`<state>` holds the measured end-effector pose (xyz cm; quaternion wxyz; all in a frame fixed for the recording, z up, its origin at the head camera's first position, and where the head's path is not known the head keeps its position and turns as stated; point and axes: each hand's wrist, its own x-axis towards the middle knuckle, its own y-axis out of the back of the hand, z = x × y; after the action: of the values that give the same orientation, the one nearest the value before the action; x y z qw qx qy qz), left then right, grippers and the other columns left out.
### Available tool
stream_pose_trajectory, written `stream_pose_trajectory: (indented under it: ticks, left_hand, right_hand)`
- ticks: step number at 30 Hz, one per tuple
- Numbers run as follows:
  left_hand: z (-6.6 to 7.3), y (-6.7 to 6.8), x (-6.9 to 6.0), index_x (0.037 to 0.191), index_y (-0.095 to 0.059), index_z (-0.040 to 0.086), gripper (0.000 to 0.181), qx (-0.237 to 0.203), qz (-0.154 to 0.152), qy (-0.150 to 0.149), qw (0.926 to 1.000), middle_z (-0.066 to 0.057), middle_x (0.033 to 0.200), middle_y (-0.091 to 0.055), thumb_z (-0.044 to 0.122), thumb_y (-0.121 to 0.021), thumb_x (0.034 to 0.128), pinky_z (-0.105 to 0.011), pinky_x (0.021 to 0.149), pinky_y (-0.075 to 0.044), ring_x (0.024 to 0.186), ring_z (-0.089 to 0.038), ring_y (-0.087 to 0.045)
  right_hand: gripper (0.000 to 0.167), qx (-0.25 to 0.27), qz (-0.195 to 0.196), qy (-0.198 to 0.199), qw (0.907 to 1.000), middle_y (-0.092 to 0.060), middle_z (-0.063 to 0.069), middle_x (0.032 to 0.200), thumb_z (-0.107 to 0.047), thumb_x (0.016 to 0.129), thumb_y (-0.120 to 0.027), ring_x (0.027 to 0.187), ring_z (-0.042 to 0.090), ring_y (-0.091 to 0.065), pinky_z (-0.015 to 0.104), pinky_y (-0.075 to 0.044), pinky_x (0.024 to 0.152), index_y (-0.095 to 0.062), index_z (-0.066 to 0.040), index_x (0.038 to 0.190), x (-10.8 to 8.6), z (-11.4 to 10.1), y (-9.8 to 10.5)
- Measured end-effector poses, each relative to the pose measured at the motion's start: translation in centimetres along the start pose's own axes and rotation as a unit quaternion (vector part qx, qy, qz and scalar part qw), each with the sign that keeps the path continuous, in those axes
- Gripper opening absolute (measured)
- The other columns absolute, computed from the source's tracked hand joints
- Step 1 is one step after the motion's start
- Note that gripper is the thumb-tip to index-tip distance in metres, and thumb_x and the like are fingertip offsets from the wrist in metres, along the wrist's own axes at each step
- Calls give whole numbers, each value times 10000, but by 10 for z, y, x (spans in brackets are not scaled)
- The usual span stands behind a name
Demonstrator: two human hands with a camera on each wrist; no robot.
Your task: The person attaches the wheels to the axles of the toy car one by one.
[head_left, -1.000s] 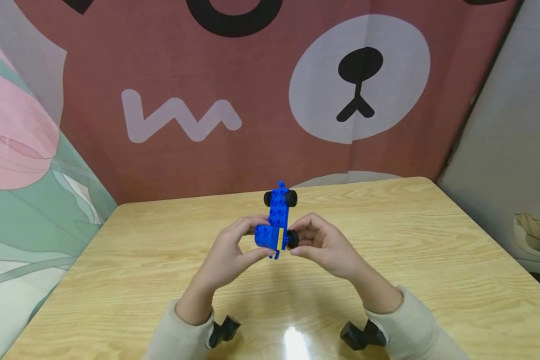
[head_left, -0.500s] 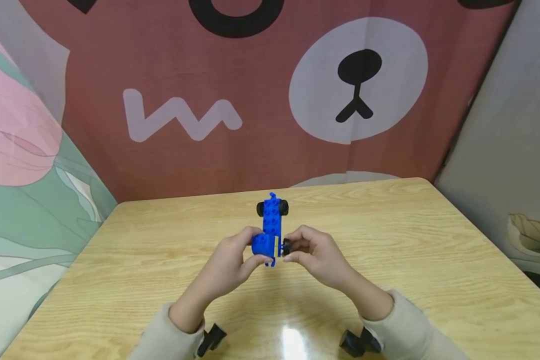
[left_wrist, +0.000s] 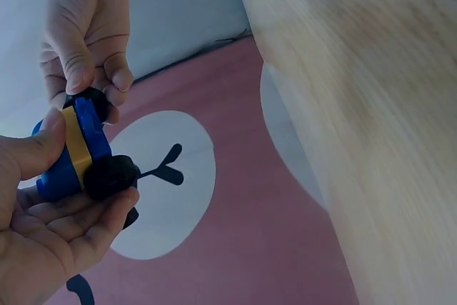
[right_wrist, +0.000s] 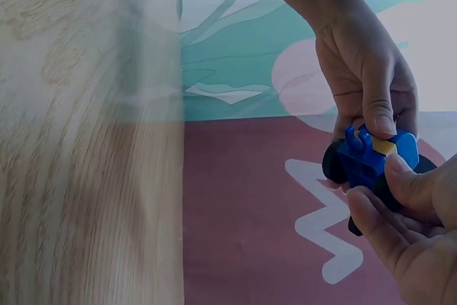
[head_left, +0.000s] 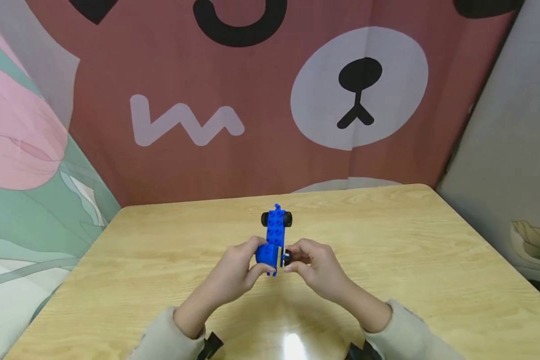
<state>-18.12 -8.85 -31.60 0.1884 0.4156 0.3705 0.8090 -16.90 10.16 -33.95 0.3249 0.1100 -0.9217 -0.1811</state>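
A blue toy car [head_left: 276, 232] built from brick pieces is held above the table, its studded chassis pointing away from me. My left hand [head_left: 236, 270] grips the blue block [head_left: 266, 255] at the near end, thumb on one side and fingers on the other. Beside that block runs a thin yellow layer [head_left: 279, 256]. With thumb and fingers, my right hand [head_left: 321, 267] pinches the near right black wheel [head_left: 287, 257]. Two more black wheels flank the far end. In the left wrist view another wheel [left_wrist: 111, 177] lies against the left fingers; blue hooks [right_wrist: 358, 138] show in the right wrist view.
Below the hands spreads a wooden table [head_left: 171, 240]. Behind it hangs a reddish-brown cloth [head_left: 252, 170] with a bear design. Black devices sit at both wrists, the left one [head_left: 210, 346] near the tabletop. A grey surface [head_left: 499, 140] stands on the right.
Both hands and the toy car have moved lower in the head view, nearer to me. My right fingers have drawn together on the near wheel, which shows less now.
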Motion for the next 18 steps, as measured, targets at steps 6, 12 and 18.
stream_pose_trajectory:
  ticks: [6,12,18]
  left_hand:
    - [-3,-7,-2,996,-493,-18,336,-41,30,120,9999,-55,832,-610,99,-674,738,-183,539,-427,629,-58,-495]
    - [-5,-9,-7,995,-490,-15,331,-144,8,187,9997,-57,827,-612,95,-671,741,-173,527,-417,617,-62,-488]
    - [-7,-7,-2,1002,-476,-5,330,-209,17,92,9997,-35,812,-600,104,-662,752,-178,514,-408,587,-46,-457]
  right_hand:
    - [168,226,58,-67,9997,-621,141,821,48,710,-653,677,159,-611,222,-489,583,-575,64,858,-3,4,-2]
    - [157,312,54,-139,9994,-621,152,832,45,718,-648,676,164,-614,221,-489,580,-572,75,852,-4,4,-7]
    - [156,165,122,-176,9996,-619,141,810,33,710,-661,646,144,-607,216,-487,563,-575,69,835,2,3,-6]
